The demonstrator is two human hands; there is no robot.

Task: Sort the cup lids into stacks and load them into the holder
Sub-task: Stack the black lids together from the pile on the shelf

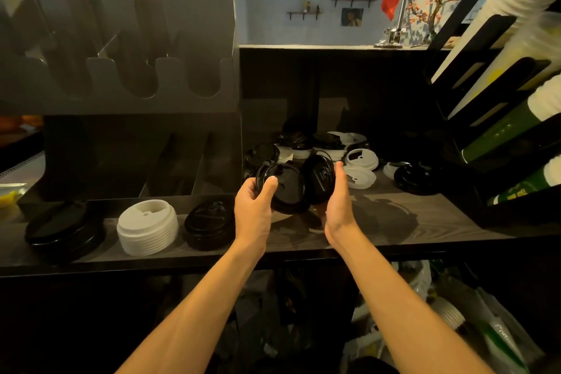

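Holding one black lid in each grip, just above the desk (394, 222), near the middle of its front edge.

Left grip (255, 200): fingers curled under the left lid (287, 188), thumb pressed on its top. The lid lies near flat, top face toward the camera.

Right grip (338, 194): palm turned inward, thumb upright along the rim of the right lid (318, 179), fingers mostly hidden behind and under it. This lid stands on edge, its face toward the left lid. Rims touching or just apart; cannot tell which.

Judgement: the step in hand is nesting the pair. The right lid lies directly right of the left one with its axis tipped well away, so it needs laying flat to seat.

Black stack (209, 226) and white stack (147, 228) sit toward the front-left corner, nearer the left grip. Loose pile (328, 146) at back-right; holder (121, 48) at back-left.
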